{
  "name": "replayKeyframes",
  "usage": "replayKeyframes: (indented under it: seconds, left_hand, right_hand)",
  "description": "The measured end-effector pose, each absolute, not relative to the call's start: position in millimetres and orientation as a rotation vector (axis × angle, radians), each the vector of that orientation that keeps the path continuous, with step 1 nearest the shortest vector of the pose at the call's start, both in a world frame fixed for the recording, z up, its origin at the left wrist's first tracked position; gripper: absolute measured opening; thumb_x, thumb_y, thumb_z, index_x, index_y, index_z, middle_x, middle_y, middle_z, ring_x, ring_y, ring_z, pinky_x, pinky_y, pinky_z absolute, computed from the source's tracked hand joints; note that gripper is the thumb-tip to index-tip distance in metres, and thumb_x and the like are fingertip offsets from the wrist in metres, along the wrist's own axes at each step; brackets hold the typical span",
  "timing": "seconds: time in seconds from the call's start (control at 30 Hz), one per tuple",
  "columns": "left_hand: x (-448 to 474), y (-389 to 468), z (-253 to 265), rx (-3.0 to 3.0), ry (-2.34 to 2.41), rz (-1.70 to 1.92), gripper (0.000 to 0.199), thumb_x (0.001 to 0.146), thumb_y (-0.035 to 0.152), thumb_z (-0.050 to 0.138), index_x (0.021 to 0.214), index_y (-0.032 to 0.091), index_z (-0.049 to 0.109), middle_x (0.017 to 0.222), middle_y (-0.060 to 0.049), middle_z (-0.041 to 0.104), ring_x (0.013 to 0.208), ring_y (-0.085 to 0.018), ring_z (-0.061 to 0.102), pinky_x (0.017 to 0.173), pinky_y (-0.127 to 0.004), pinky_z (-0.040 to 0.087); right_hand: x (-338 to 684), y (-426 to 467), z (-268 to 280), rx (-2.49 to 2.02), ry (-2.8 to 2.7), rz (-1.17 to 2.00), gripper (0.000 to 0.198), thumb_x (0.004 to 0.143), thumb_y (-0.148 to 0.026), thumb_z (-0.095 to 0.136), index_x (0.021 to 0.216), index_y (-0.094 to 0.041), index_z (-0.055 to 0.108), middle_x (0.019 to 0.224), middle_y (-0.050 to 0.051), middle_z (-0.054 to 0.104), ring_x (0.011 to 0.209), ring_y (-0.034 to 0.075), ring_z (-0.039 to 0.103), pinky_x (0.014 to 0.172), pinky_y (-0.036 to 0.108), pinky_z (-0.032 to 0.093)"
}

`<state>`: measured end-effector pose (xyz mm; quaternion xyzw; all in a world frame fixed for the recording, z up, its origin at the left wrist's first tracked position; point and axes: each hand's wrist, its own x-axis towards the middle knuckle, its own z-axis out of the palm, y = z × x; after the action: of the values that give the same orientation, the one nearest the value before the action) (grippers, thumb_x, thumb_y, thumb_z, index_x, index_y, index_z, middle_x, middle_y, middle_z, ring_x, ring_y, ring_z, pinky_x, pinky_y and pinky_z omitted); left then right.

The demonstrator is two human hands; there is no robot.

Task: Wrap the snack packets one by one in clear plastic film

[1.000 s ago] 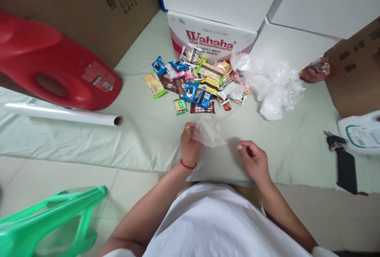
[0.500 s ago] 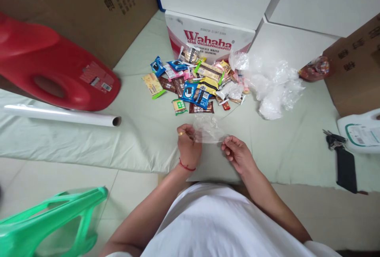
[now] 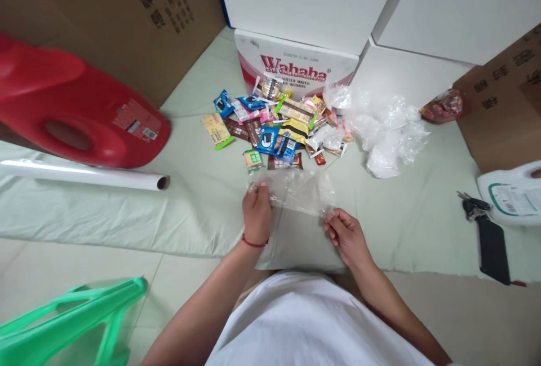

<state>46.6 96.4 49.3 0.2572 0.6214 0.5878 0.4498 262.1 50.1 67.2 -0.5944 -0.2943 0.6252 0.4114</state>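
Note:
A clear plastic bag (image 3: pixel 298 190) is stretched between my two hands, just in front of a heap of wrapped snacks (image 3: pixel 276 120). My left hand (image 3: pixel 257 215), with a red string at the wrist, grips the bag's left end. At its lower right corner the bag is pinched by the fingertips of my right hand (image 3: pixel 345 234). It looks flat, with nothing seen inside. Beyond it lie blue, yellow, brown and green-ended snack packets. A crumpled pile of clear plastic bags (image 3: pixel 386 129) sits right of the heap.
A red jug (image 3: pixel 97 112) and a white roll (image 3: pixel 80 176) lie at left on the cloth-covered surface (image 3: pixel 190 208). Behind the snacks stands a Wahaba-type carton (image 3: pixel 296 67). Keys (image 3: pixel 475 205), a black case (image 3: pixel 493 250) and a white bottle (image 3: pixel 513 194) are at right. A green stool (image 3: pixel 80 321) stands lower left.
My hands have moved apart, the left one leftward and the right one slightly rightward. The clear bag between them is now spread wider and flatter.

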Motion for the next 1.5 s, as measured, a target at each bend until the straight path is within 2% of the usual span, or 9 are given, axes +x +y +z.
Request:
replayKeyframes:
  seconds: [0.33,0.43,0.57,0.7,0.87,1.0,1.13,1.27,1.5]
  left_hand:
    - [41,103,58,0.202,1.117,1.43,0.038,0.055,0.025,0.089,0.08,0.017,0.062,0.075,0.001,0.067,0.07,-0.013,0.068,0.062,-0.022,0.051]
    - [47,98,60,0.324,1.126,1.47,0.039,0.059,0.026,0.09,0.082,0.019,0.06,0.083,0.001,0.068,0.073,-0.014,0.07,0.064,-0.023,0.051]
    - [59,88,67,0.643,1.197,1.545,0.029,0.072,0.027,0.083,0.083,0.021,0.056,0.096,0.0,0.066,0.086,-0.015,0.07,0.079,-0.029,0.055]
    - [63,69,74,1.233,1.471,1.657,0.01,0.083,0.023,0.072,0.085,0.022,0.062,0.109,-0.005,0.065,0.105,-0.02,0.067,0.095,-0.038,0.056]
    - [52,43,73,1.604,1.425,1.632,0.011,0.083,0.028,0.07,0.093,0.025,0.069,0.112,-0.008,0.071,0.097,-0.023,0.071,0.083,-0.037,0.06]
    - [43,40,63,1.636,1.327,1.576,0.027,0.085,0.022,0.067,0.111,0.028,0.07,0.109,-0.008,0.076,0.081,-0.019,0.072,0.073,-0.034,0.06]
    - [36,43,56,1.938,1.26,1.406,0.026,0.079,0.011,0.064,0.099,0.027,0.069,0.112,-0.01,0.074,0.108,-0.027,0.072,0.096,-0.046,0.059]
    - [32,29,60,2.081,1.112,1.214,0.051,0.072,0.012,0.06,0.122,0.023,0.057,0.144,-0.019,0.056,0.146,-0.036,0.048,0.115,-0.061,0.046]
    - [49,18,72,1.839,1.563,1.444,0.075,0.084,0.042,0.074,0.147,0.019,0.04,0.147,-0.023,0.049,0.141,-0.038,0.047,0.113,-0.058,0.044]
  right_hand:
    - [304,11,83,-1.623,-1.28,1.871,0.04,0.084,-0.055,0.075,0.072,-0.019,0.062,0.066,-0.001,0.058,0.053,0.01,0.046,0.045,0.021,0.034]
    - [337,22,108,-1.619,-1.465,1.893,0.041,0.086,-0.057,0.075,0.075,-0.018,0.068,0.066,0.0,0.061,0.056,0.011,0.048,0.049,0.022,0.036]
    - [341,59,140,-1.632,-1.245,1.431,0.044,0.084,-0.061,0.078,0.083,-0.018,0.07,0.054,-0.005,0.048,0.051,0.008,0.038,0.046,0.02,0.028]
    - [288,100,153,-1.403,-1.037,1.689,0.064,0.079,-0.072,0.077,0.118,-0.022,0.065,0.057,-0.005,0.058,0.042,0.007,0.034,0.039,0.017,0.022]
    - [237,124,151,-1.196,-0.711,2.071,0.082,0.084,-0.092,0.046,0.128,-0.024,0.057,0.085,0.008,0.077,0.07,0.024,0.074,0.048,0.028,0.055]
    - [238,119,141,-1.125,-0.729,2.15,0.062,0.078,-0.065,0.08,0.121,-0.023,0.066,0.095,0.007,0.079,0.084,0.026,0.078,0.061,0.034,0.063]
    - [245,106,121,-1.184,-0.675,2.114,0.06,0.058,-0.026,0.098,0.112,-0.02,0.071,0.09,0.006,0.081,0.081,0.024,0.078,0.077,0.038,0.065]
    - [242,93,105,-1.232,-0.698,2.02,0.056,0.06,-0.028,0.096,0.11,-0.019,0.072,0.091,0.008,0.081,0.083,0.024,0.079,0.08,0.036,0.064]
    - [229,78,103,-1.276,-0.817,1.884,0.067,0.066,-0.024,0.089,0.129,-0.026,0.067,0.101,0.005,0.081,0.094,0.025,0.078,0.088,0.036,0.059]
